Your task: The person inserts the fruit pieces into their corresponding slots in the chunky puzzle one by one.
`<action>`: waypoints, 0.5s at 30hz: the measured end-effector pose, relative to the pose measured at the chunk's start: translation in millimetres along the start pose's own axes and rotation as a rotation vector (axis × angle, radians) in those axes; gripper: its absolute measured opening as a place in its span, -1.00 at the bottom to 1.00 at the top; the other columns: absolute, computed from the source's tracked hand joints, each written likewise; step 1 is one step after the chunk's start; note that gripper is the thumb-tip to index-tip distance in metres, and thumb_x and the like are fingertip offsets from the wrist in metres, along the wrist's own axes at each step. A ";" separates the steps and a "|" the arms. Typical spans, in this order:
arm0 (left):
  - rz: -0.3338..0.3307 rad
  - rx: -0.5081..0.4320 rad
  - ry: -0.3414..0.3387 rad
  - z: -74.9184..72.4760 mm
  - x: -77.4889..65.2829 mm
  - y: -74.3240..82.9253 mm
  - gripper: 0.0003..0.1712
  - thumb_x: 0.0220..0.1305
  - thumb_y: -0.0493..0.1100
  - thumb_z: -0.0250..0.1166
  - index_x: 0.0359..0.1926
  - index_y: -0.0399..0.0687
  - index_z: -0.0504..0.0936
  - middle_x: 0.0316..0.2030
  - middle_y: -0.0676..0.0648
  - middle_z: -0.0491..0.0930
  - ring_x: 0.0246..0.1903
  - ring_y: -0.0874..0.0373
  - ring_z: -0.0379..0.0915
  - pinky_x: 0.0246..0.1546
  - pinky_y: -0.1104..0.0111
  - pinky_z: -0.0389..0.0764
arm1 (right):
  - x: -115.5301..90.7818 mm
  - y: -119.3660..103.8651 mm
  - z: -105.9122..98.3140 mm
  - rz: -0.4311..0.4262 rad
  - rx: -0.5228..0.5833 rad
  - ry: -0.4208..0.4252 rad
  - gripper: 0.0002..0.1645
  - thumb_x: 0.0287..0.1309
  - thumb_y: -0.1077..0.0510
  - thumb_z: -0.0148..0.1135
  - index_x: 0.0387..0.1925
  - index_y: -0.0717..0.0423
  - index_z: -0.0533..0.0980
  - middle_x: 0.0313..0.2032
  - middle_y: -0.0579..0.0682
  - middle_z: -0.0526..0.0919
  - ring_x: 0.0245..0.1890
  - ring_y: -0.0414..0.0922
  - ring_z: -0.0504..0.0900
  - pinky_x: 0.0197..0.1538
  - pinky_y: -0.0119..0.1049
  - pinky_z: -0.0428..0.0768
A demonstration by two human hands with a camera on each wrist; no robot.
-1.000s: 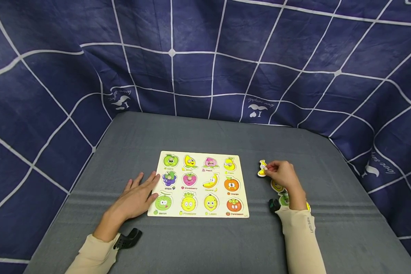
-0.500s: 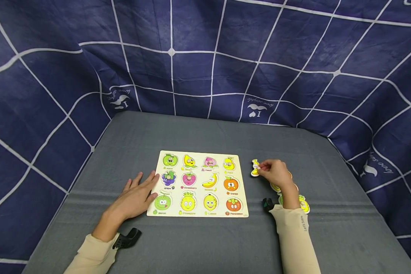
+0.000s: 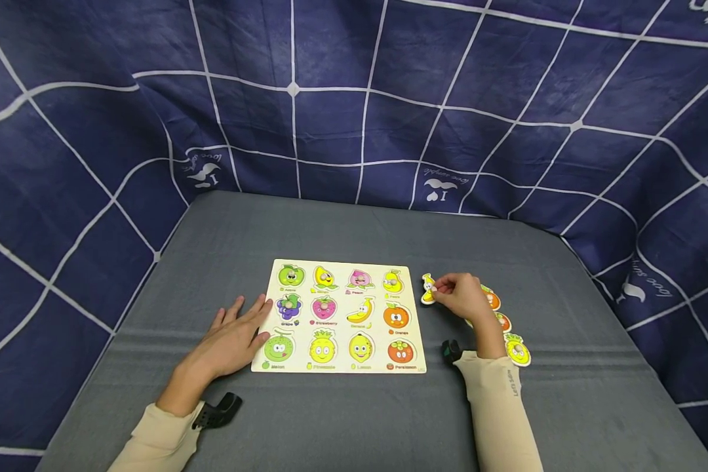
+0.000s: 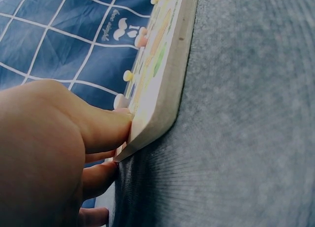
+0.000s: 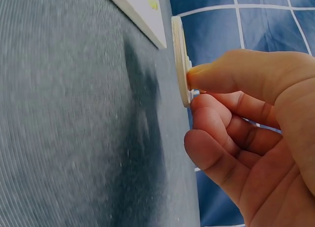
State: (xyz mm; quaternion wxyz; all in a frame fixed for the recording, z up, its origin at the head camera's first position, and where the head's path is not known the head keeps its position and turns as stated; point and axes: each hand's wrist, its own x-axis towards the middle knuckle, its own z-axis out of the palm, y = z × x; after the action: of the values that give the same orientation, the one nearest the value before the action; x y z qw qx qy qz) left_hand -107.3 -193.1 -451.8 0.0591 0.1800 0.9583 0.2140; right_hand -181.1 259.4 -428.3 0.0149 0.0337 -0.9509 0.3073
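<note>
A cream fruit puzzle board (image 3: 342,347) lies flat on the grey cloth, with fruit pictures in rows. My left hand (image 3: 227,344) rests along its left edge, fingers stretched out; in the left wrist view the thumb (image 4: 110,131) lies on the board's rim. Right of the board, my right hand (image 3: 463,298) pinches a yellow banana puzzle piece (image 3: 427,292) by its small knob. The right wrist view shows this piece (image 5: 179,59) edge-on, held above the cloth near the board's corner. Knobs stand on the top-row fruits, the grape and the strawberry.
Loose fruit pieces lie right of the board, partly under my right forearm: an orange (image 3: 491,298), a red-orange piece (image 3: 503,322) and a pineapple (image 3: 518,351). A blue curtain with white lines (image 3: 330,124) closes off the back and sides of the grey-covered table (image 3: 330,426).
My right hand has carried the banana piece left, close to the board's right edge, uncovering more loose pieces. My left hand stays at the board's left edge.
</note>
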 end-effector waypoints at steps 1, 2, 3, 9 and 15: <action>-0.002 -0.001 -0.001 0.1 0.0 -0.1 -0.30 0.43 -0.11 0.17 0.48 -0.25 0.20 0.45 -0.29 0.14 0.40 -0.49 -0.15 0.25 -0.39 -0.13 | 0.3 -1.1 0.9 -0.003 0.003 -0.001 -0.82 0.07 0.19 0.41 -0.34 0.28 0.67 -0.50 -0.02 0.65 -0.51 -0.20 0.54 -0.40 -0.36 0.49; -0.004 -0.001 -0.001 0.3 0.2 -0.3 -0.30 0.43 -0.11 0.17 0.48 -0.25 0.20 0.45 -0.29 0.14 0.41 -0.49 -0.15 0.25 -0.39 -0.13 | 0.6 -2.1 1.8 -0.007 0.004 -0.002 -0.82 0.06 0.20 0.41 -0.35 0.27 0.67 -0.51 -0.02 0.65 -0.52 -0.20 0.54 -0.40 -0.37 0.49; -0.005 -0.001 -0.001 0.3 0.2 -0.5 -0.30 0.43 -0.11 0.17 0.48 -0.25 0.20 0.45 -0.29 0.14 0.41 -0.49 -0.15 0.26 -0.39 -0.14 | 0.7 -3.1 2.6 -0.008 0.007 -0.003 -0.82 0.06 0.20 0.42 -0.35 0.27 0.68 -0.51 -0.02 0.65 -0.52 -0.19 0.54 -0.40 -0.36 0.49; 0.002 0.000 0.005 0.5 -0.1 -0.5 -0.30 0.43 -0.12 0.18 0.47 -0.26 0.21 0.45 -0.30 0.15 0.40 -0.49 -0.14 0.25 -0.40 -0.12 | -0.2 -10.7 5.9 -0.008 0.033 -0.024 -0.82 0.05 0.20 0.42 -0.35 0.27 0.67 -0.50 -0.03 0.65 -0.51 -0.17 0.55 -0.40 -0.35 0.51; 0.021 -0.007 0.018 0.5 -0.3 -1.2 -0.31 0.42 -0.12 0.18 0.46 -0.27 0.22 0.44 -0.31 0.17 0.39 -0.52 -0.13 0.23 -0.41 -0.11 | -2.1 -15.9 8.3 -0.029 0.047 -0.028 -0.84 0.01 0.25 0.45 -0.36 0.28 0.68 -0.50 -0.03 0.66 -0.50 -0.19 0.56 -0.39 -0.37 0.52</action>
State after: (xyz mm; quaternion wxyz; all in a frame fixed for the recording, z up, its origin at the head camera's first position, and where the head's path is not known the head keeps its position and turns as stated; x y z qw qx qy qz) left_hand -107.3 -194.1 -452.8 0.0488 0.1880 0.9560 0.2198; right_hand -178.0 241.8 -425.9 0.0052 0.0520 -0.9430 0.3287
